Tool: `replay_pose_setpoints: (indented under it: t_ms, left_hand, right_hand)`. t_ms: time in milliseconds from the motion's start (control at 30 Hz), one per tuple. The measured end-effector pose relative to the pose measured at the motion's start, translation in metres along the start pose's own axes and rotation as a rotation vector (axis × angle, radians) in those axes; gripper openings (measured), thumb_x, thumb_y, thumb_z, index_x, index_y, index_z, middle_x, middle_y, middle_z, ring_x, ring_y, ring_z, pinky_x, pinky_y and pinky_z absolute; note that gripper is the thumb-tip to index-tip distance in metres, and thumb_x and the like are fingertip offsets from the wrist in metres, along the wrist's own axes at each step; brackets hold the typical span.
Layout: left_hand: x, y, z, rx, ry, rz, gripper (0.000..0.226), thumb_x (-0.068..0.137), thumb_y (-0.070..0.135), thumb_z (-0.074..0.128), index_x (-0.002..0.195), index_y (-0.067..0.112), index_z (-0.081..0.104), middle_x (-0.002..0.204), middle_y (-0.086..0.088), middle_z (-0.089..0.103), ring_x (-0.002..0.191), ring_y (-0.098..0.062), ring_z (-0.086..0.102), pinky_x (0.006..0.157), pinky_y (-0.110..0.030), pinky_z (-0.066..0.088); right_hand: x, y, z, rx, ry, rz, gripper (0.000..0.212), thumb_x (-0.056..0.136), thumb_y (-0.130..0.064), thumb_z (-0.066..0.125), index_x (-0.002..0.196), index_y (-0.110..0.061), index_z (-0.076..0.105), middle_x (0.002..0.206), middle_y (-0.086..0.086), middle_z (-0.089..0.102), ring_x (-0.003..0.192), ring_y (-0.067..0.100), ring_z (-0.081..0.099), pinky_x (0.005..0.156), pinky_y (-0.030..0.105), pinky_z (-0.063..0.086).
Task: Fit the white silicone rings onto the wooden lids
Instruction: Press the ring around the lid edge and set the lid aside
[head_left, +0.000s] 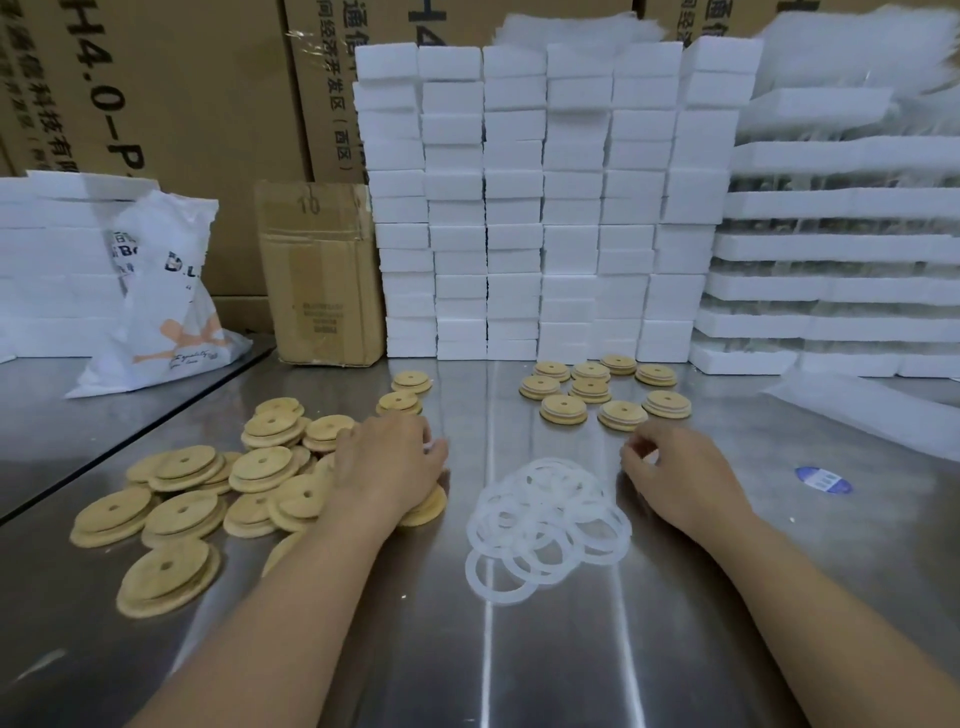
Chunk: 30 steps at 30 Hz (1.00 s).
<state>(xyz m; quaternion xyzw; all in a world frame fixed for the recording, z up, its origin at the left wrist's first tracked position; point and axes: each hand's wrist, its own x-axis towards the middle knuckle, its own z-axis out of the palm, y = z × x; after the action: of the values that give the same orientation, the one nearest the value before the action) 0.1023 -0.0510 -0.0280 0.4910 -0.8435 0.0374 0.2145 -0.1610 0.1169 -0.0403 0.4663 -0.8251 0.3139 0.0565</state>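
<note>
Head view, only one. Ring pile (545, 525) sits centre frame on the steel table (571, 665), between both hands. Rings lie flat and overlapping. They're round, so no long axis, tho the heap runs upper right to lower left.

R hand (675, 473) is just beside the heap's upper-right edge, so nearer. Fingers curled in, no ring seen in them; can't tell if it pinches anything.

L hand (389, 462) is palm-down on the right edge of the loose lids (208, 499), centre left, w/ a lid under the wrist. White bit at its fingertips, maybe a ring. Grip or just resting: can't tell.

Judgement: next ring is R hand's pick, a short reach down-left, then over to the L-hand lid.

Ringed lids (597, 389) are grouped above centre right, white edge showing.

Writing:
- Small carton (322, 275) is marked "10".
- Big cartons (156, 104), upper left, read "H4.0-P" plus Chinese incl. "(西区)".
- White bag (161, 301) shows "D.L", the rest creased.
- Blue sticker (823, 479), right, is unreadable.
- Foam blocks (545, 208) behind carry no print.
</note>
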Motion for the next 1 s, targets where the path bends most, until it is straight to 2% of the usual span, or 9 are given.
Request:
replay_pose_setpoints:
  t_ms: [67,133,200,333,533,733,800,900,1000]
  left_hand:
    - [-0.002,0.011,-0.010,0.003,0.070,0.078,0.034,0.105,0.056,0.047,0.114,0.035,0.072,0.114,0.010,0.069,0.113,-0.020,0.064,0.096,-0.045,0.045]
    - [-0.006,0.011,-0.027,-0.099,0.070,0.116,0.027,0.101,0.054,0.050,0.111,0.038,0.070,0.106,0.015,0.067,0.103,-0.016,0.064,0.089,-0.042,0.049]
    - [-0.011,0.003,-0.041,-0.212,-0.100,0.136,0.024,0.091,0.056,0.055,0.107,0.042,0.067,0.097,0.016,0.064,0.091,-0.009,0.063,0.077,-0.037,0.053]
    - [-0.022,-0.006,-0.059,-0.227,-0.528,0.172,0.032,0.083,0.060,0.063,0.113,0.049,0.065,0.107,0.018,0.063,0.096,-0.004,0.062,0.077,-0.030,0.051]
    - [-0.023,-0.004,-0.064,-0.152,-0.597,0.150,0.055,0.078,0.057,0.076,0.130,0.047,0.061,0.120,0.015,0.062,0.107,-0.013,0.063,0.095,-0.039,0.057]
    - [-0.023,-0.003,-0.057,-0.227,-0.388,0.130,0.054,0.082,0.059,0.074,0.131,0.039,0.065,0.104,0.020,0.065,0.097,-0.009,0.065,0.083,-0.033,0.057]
    - [-0.023,-0.002,-0.053,-0.413,-0.295,0.080,0.041,0.083,0.054,0.078,0.121,0.040,0.067,0.098,0.017,0.068,0.090,-0.006,0.066,0.076,-0.030,0.054]
    - [-0.024,0.008,-0.052,-1.028,-0.309,-0.070,0.009,0.086,0.031,0.084,0.093,0.034,0.080,0.082,0.013,0.075,0.083,-0.013,0.072,0.079,-0.034,0.065]
    - [-0.025,0.020,-0.054,-1.484,-0.452,-0.213,0.027,0.089,0.017,0.086,0.112,0.007,0.077,0.096,-0.005,0.077,0.091,-0.023,0.075,0.092,-0.043,0.065]
  right_hand:
    - [0.000,-0.005,-0.002,0.169,-0.070,-0.020,0.019,0.097,-0.028,0.065,0.079,-0.027,0.070,0.079,-0.010,0.072,0.083,0.014,0.066,0.071,0.031,0.048]
    - [0.000,-0.012,-0.004,0.248,-0.192,-0.042,0.017,0.097,-0.030,0.070,0.080,-0.028,0.076,0.082,-0.013,0.075,0.085,0.007,0.066,0.074,0.026,0.048]
    - [-0.002,-0.018,-0.007,0.290,-0.328,-0.056,0.014,0.095,-0.032,0.072,0.083,-0.029,0.078,0.086,-0.012,0.076,0.088,0.008,0.067,0.081,0.028,0.051]
    - [-0.007,-0.025,-0.015,0.259,-0.453,-0.041,0.011,0.088,-0.037,0.078,0.084,-0.028,0.077,0.088,-0.010,0.076,0.084,0.008,0.067,0.081,0.029,0.052]
    - [-0.013,-0.027,-0.027,0.211,-0.516,-0.014,0.024,0.075,-0.041,0.091,0.083,-0.023,0.078,0.086,-0.005,0.077,0.076,0.006,0.064,0.079,0.028,0.051]
    - [-0.015,-0.028,-0.030,0.344,-0.479,0.019,0.019,0.084,-0.034,0.087,0.083,-0.017,0.079,0.082,-0.001,0.076,0.073,0.008,0.060,0.074,0.027,0.045]
    - [-0.015,-0.031,-0.033,0.449,-0.433,0.023,0.019,0.089,-0.029,0.083,0.084,-0.012,0.076,0.080,-0.003,0.075,0.075,0.009,0.060,0.074,0.027,0.044]
    - [-0.016,-0.040,-0.040,0.612,-0.390,0.000,0.011,0.093,-0.022,0.078,0.088,-0.013,0.075,0.086,-0.002,0.080,0.075,0.005,0.063,0.075,0.028,0.045]
    - [-0.018,-0.049,-0.045,0.792,-0.385,-0.015,0.008,0.091,-0.018,0.079,0.098,-0.016,0.076,0.089,-0.004,0.077,0.082,0.009,0.065,0.080,0.031,0.047]
